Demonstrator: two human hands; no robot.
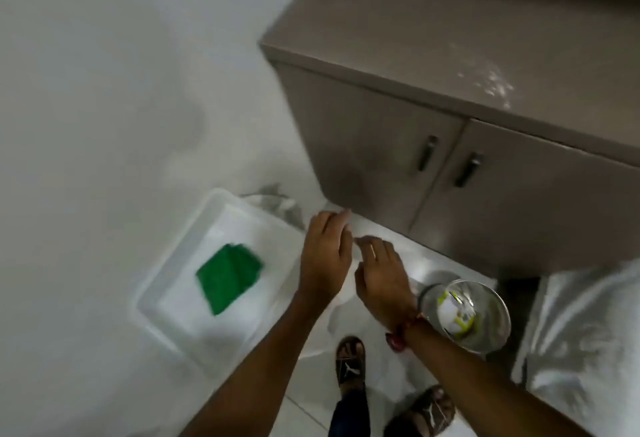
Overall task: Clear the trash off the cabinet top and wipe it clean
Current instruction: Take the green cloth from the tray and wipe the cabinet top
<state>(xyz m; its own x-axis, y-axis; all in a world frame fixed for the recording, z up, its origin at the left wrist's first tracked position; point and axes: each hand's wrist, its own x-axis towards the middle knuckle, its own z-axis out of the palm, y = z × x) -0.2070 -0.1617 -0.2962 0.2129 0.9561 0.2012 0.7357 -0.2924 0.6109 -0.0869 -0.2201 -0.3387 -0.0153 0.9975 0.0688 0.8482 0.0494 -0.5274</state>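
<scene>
**Hands held empty above tiled floor beside cabinet**

Hands are being held out over the pale floor at the centre of the frame, close together but not touching. The left hand (323, 256) is being kept flat, palm down, fingers loosely spread, with nothing in its grasp. The right hand (382, 281) is being held just beside it at 3 o'clock, fingers relaxed and parted, likewise gripping nothing; a red band is being worn at its wrist.

The grey-brown cabinet (433, 166) is being shown at 1 o'clock from the hands, its two doors closed. The cabinet top (398, 31) is being seen bare of objects, with a patch of pale streaks or glare near its right edge; which of the two it is cannot be told through the blur.

A white tray (173, 294) is being seen on the floor at 9 o'clock from the hands, with a green cloth (227, 277) lying inside it. A round bin (465, 315) is being seen at 4 o'clock from the right hand, with white-and-yellow trash (455, 313) resting inside. Two sandalled feet are being shown at 6 o'clock.
</scene>
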